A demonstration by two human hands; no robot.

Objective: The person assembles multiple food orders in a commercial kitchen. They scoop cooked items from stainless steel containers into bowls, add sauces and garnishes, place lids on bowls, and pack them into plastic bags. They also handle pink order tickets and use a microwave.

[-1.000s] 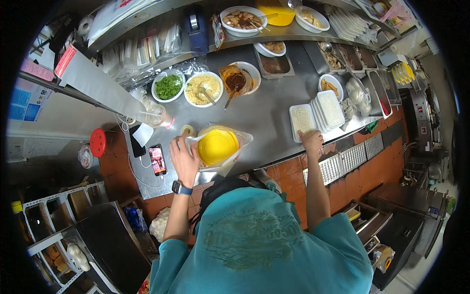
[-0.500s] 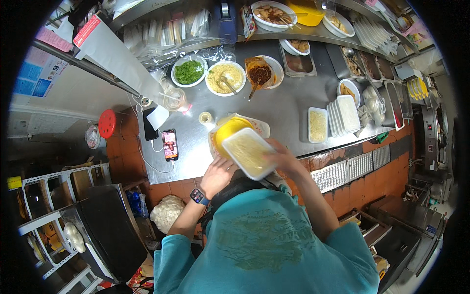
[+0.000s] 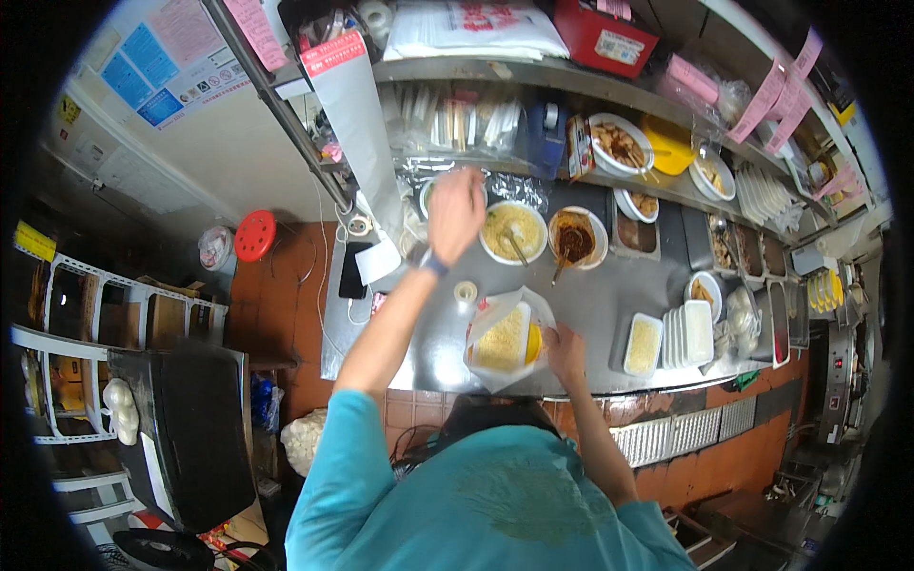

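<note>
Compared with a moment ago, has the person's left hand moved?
Yes: the left hand has gone from the bag forward across the counter to the bowl of greens.

I watch through the left of two fisheye lenses worn on the person's head, upright and facing down over the teal shirt [image 3: 447, 495] onto the steel counter [image 3: 600, 305]. It sits near the work, with the left hand [image 3: 457, 217] and right hand [image 3: 567, 356] well inside my view. Shelves [image 3: 476, 69] curve across the top; a red stool [image 3: 255, 236] shows leftward.
</note>
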